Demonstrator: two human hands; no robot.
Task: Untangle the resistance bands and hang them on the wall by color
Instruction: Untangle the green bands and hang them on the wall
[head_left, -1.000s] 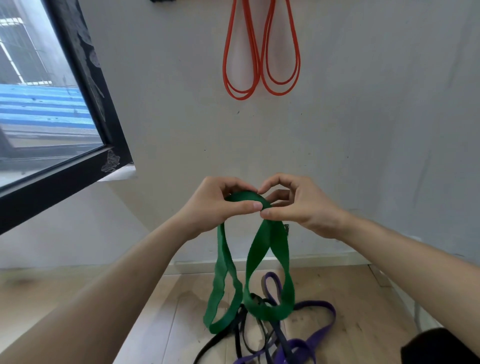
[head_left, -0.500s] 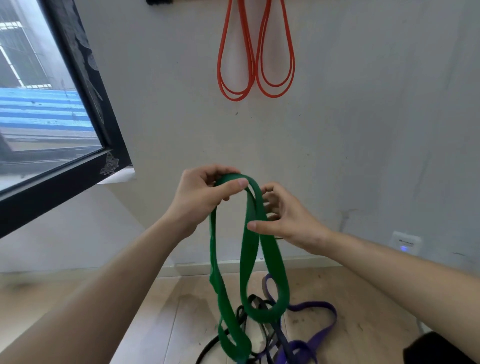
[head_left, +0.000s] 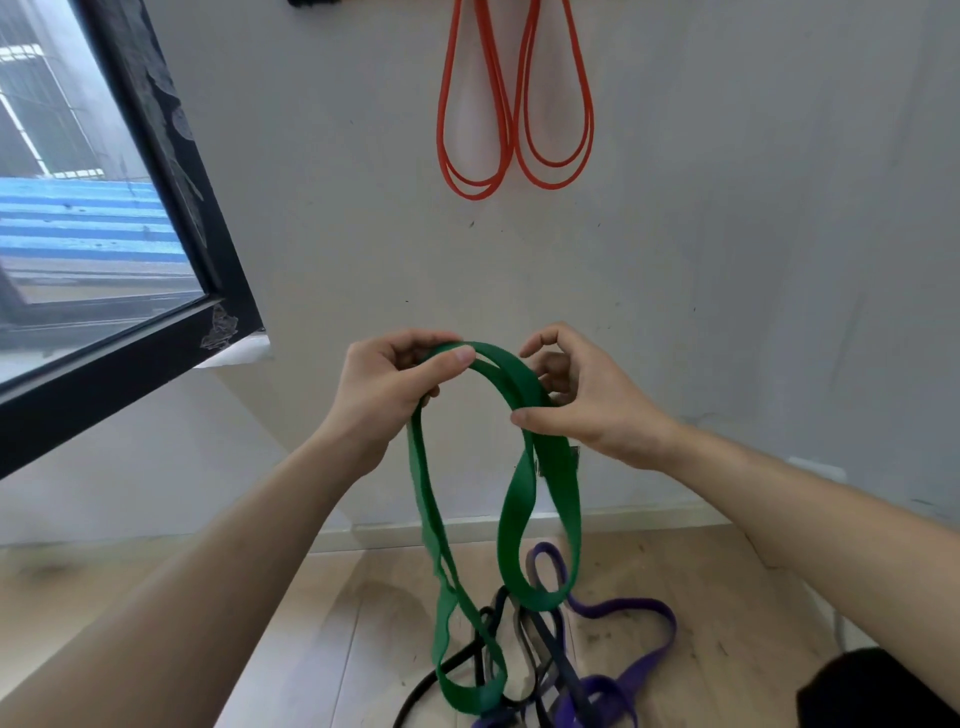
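Note:
Wide green resistance bands (head_left: 563, 483) hang in loops from both my hands in front of the wall. My left hand (head_left: 384, 387) pinches the top of the loop between thumb and fingers. My right hand (head_left: 582, 400) grips the right side of the same loop, thumb across the band. The green loops dangle down to a tangle of purple bands (head_left: 631, 657) and black bands (head_left: 550, 649) on the floor. Two pairs of thin orange bands (head_left: 514, 98) hang on the wall above.
A black-framed window (head_left: 171, 218) juts out at the left. The white wall (head_left: 753, 260) is close ahead, with a skirting board at its foot. Wooden floor (head_left: 337, 623) lies below. A dark object (head_left: 883, 691) sits at the bottom right corner.
My hands have moved apart, widening the top of the green loop. The hanging green loops have shifted and swung lower over the floor pile.

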